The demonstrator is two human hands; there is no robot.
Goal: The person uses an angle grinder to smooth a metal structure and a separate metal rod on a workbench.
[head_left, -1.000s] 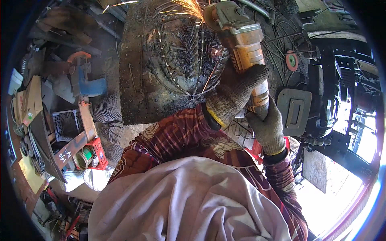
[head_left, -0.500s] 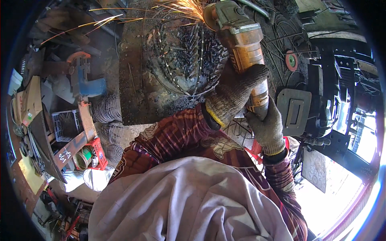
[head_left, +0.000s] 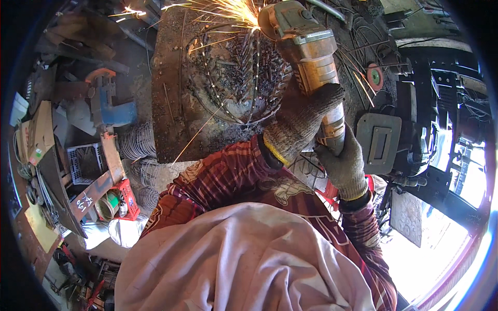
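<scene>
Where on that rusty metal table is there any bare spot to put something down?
The left strip of the rusty steel table, beside the round wire basket frame, is bare. The right side is crowded by the yellow angle grinder and both gloved hands.

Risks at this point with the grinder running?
Sparks spray off the angle grinder across the round wire workpiece toward the clutter at left; something there might catch. Both knit gloves, left hand and right hand, and the loose cloth below could snag if the disc kicks.

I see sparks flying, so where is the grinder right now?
In the head view, the angle grinder sits upper centre-right, gripped by the gloved left hand and right hand, its disc at the round wire piece on the metal table.
</scene>
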